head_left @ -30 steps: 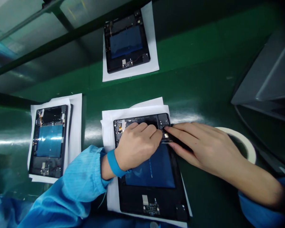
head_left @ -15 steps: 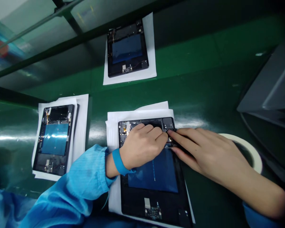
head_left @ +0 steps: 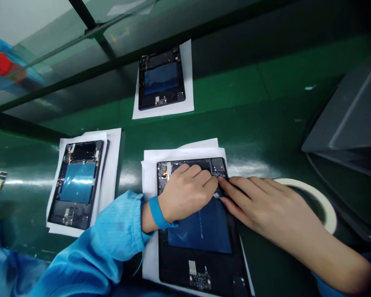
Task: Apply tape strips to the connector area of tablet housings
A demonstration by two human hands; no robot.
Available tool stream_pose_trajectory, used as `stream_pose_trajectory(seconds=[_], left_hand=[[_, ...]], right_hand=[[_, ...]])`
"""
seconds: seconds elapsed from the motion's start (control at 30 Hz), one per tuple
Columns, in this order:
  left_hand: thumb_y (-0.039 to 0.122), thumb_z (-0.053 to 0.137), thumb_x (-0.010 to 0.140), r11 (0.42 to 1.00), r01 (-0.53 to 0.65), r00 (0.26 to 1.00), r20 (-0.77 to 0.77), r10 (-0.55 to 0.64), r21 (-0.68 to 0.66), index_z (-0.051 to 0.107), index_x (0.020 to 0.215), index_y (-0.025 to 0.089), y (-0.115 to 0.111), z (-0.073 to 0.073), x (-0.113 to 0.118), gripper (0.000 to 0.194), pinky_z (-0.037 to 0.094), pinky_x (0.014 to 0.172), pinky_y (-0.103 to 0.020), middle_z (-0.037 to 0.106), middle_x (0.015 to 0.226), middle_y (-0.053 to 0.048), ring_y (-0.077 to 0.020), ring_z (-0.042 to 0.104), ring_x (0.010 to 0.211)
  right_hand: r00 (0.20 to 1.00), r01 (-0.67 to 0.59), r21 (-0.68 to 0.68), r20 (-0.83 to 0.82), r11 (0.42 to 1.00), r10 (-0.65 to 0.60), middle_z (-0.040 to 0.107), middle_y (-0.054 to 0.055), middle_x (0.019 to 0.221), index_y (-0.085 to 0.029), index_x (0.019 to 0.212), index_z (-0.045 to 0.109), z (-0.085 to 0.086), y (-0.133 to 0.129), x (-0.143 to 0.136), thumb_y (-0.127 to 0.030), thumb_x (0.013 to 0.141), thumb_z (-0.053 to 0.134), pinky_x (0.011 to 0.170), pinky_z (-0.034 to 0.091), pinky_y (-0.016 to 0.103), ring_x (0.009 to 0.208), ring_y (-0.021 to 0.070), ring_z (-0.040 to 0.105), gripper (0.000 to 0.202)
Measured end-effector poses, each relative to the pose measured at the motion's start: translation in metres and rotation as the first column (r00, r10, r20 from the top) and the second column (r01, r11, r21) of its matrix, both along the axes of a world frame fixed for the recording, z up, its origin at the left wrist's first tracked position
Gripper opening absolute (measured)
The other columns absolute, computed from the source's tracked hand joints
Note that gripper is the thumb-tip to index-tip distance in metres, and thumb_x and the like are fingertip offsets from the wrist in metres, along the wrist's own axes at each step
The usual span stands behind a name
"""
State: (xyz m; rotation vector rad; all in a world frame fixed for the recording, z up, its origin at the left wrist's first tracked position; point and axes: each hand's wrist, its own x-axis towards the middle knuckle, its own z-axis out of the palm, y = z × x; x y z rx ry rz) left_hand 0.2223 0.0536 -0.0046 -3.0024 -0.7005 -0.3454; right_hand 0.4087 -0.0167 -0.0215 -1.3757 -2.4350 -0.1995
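Observation:
An opened tablet (head_left: 204, 264) with a blue battery (head_left: 200, 231) lies before me on white sheets (head_left: 150, 255). Over its upper part, my left hand (head_left: 188, 192) is closed, its fingertips pinched near the upper right corner; whatever is between them is hidden. A blue band (head_left: 158, 212) circles that wrist. My right hand (head_left: 262, 202) reaches in from the right with fingers stretched out. Its index fingertip meets the left fingertips, and its thumb tip rests apart from it, near the battery's upper right corner beside a small pale piece.
Another opened tablet (head_left: 78, 206) lies on white sheets at the left, and a third (head_left: 160, 88) lies at the back. A tape roll (head_left: 329, 216) sits partly under my right forearm. A grey box-like object (head_left: 343, 119) stands at the right. A dark rail (head_left: 117, 64) crosses the back.
The camera view has shifted, so the back tablet and left tablet appear lower. Both hands stay at the same tablet corner, with the right fingertips slightly nearer the left.

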Motion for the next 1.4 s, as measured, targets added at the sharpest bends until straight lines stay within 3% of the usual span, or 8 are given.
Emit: stream_pose_trajectory(seconds=[0.37, 0.83, 1.4], left_hand=[[0.022, 0.044, 0.097, 0.990, -0.030, 0.999, 0.017, 0.032, -0.135, 0.061, 0.083, 0.017, 0.0035, -0.0001, -0.0021, 0.022, 0.033, 0.063, -0.033, 0.057, 0.074, -0.001, -0.0170, 0.050, 0.071], [0.021, 0.049, 0.093, 0.995, -0.029, 0.997, 0.066, 0.036, -0.098, 0.058, 0.079, 0.017, 0.0010, -0.0046, -0.0036, 0.017, 0.034, 0.061, -0.034, 0.058, 0.074, -0.001, -0.0182, 0.051, 0.072], [0.020, 0.053, 0.091, 0.983, -0.008, 0.995, 0.098, 0.027, -0.185, 0.057, 0.080, 0.017, 0.0027, -0.0091, -0.0050, 0.012, 0.034, 0.062, -0.034, 0.059, 0.076, -0.001, -0.0187, 0.053, 0.075]], right_hand=[[1.000, -0.020, -0.008, -0.025, 1.000, 0.020, 0.063, 0.007, 0.083, -0.007, 0.109, 0.064, -0.0027, 0.0000, 0.0000, -0.025, 0.093, 0.049, 0.064, 0.038, 0.035, 0.071, 0.0183, 0.054, 0.028], [0.996, -0.023, -0.050, -0.089, 0.999, 0.018, 0.060, 0.006, 0.079, -0.011, 0.106, 0.064, -0.0033, -0.0010, -0.0011, -0.024, 0.093, 0.048, 0.067, 0.037, 0.033, 0.071, 0.0185, 0.052, 0.024], [0.991, -0.062, -0.078, -0.121, 0.995, 0.052, 0.063, 0.006, 0.083, -0.010, 0.107, 0.064, 0.0006, -0.0043, 0.0012, -0.021, 0.089, 0.058, 0.065, 0.039, 0.031, 0.071, 0.0167, 0.054, 0.022]])
